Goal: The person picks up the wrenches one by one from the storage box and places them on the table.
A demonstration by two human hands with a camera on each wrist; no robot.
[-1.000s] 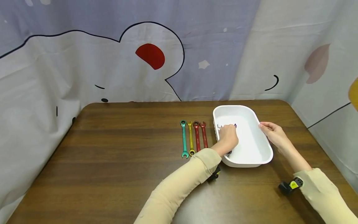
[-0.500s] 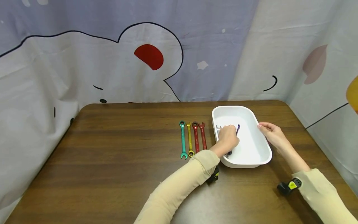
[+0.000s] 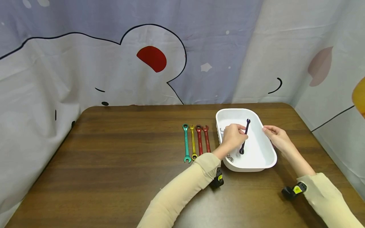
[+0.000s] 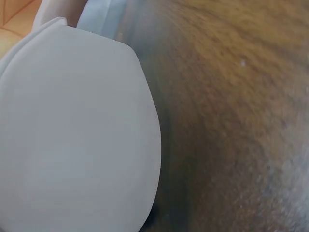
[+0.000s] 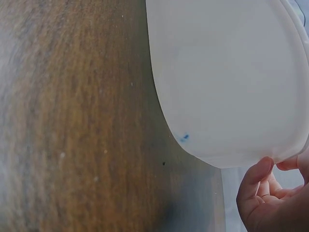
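In the head view, my left hand (image 3: 233,137) is over the white tray (image 3: 260,160) and pinches a dark purple wrench (image 3: 247,126) between fingers and thumb. The wrench slants over the tray's bottom, its ring end toward me. Silvery wrench ends (image 3: 229,158) show in the tray along its left wall, partly covered by my left hand. My right hand (image 3: 278,136) pinches the tray's right rim; the right wrist view shows this thumb (image 5: 260,169) against the wall. The left wrist view holds mostly the tray's outer wall (image 4: 82,125), with the left hand's hold out of sight.
Left of the tray, a green wrench (image 3: 186,142), a yellow wrench (image 3: 193,141) and two red wrenches, one (image 3: 199,139) beside the other (image 3: 206,137), lie in a row on the brown wooden table (image 3: 119,164). A printed curtain (image 3: 216,47) hangs behind the table.
The left hand has drawn the purple wrench up and to the right, away from the tray's left wall, and more of it shows. The right hand keeps its hold on the rim.
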